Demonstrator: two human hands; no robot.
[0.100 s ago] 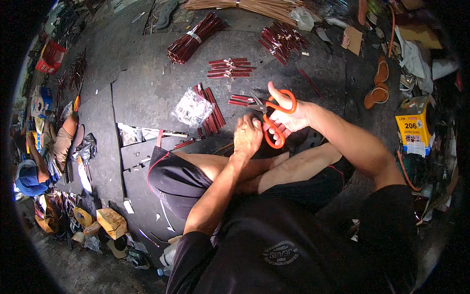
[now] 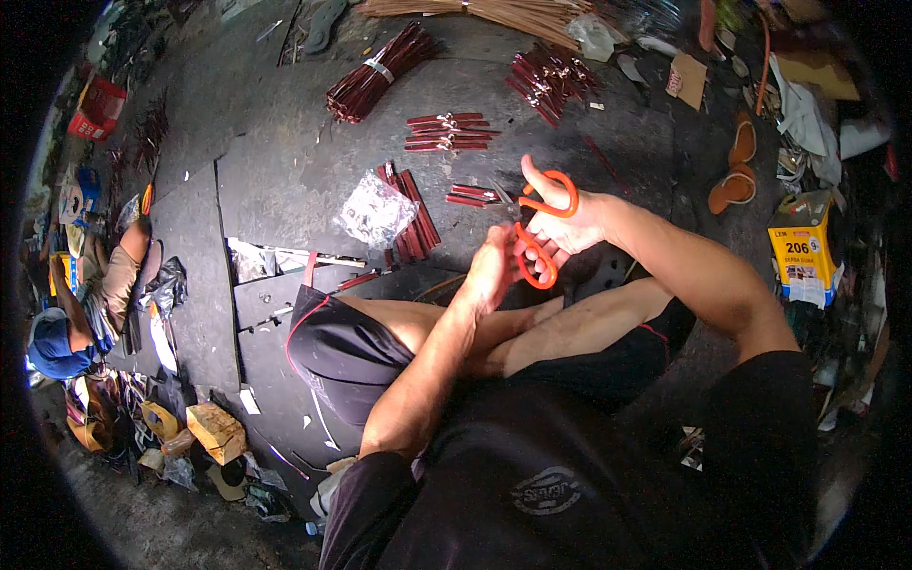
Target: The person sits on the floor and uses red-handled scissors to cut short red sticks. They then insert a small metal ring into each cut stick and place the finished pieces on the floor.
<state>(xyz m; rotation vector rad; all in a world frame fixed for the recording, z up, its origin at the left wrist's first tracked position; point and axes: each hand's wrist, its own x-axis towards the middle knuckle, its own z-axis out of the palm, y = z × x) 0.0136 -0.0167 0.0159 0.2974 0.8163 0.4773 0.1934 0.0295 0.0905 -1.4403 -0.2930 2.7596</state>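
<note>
A: Start close in. What lies nearest?
B: Bent legs (image 2: 570,328), folded in front of a dark shirt (image 2: 608,446). The hands are just beyond them.
A: And the scissors?
B: The scissors (image 2: 514,212) are at the right hand (image 2: 567,224), above the dark floor (image 2: 285,171). They have two big, glossy orange loops and grey metal blades pointing up and a little left. The loops stand well apart.
A: How is that hand posed?
B: The forearm comes in from the right, palm turned toward the left hand (image 2: 488,268). The thumb sticks up at the upper loop, the fingers curl about the lower one. So the right grip is closed around the handles.
A: The left?
B: It reaches up from below, wrist raised, fingertips close by the lower loop. They are partly hidden, so I can't tell whether that grip is together or apart, or holding anything.
A: Further out?
B: Short, shiny dark red strips (image 2: 469,196) lie by the blades. To their left, a clear plastic bag (image 2: 375,211) partly covers longer red strips (image 2: 418,228).
A: And farthest?
B: A row of red pieces (image 2: 448,132) with silvery bits, then a tied bundle (image 2: 382,74) and a loose heap (image 2: 551,84), then pale brown sticks (image 2: 484,13).
</note>
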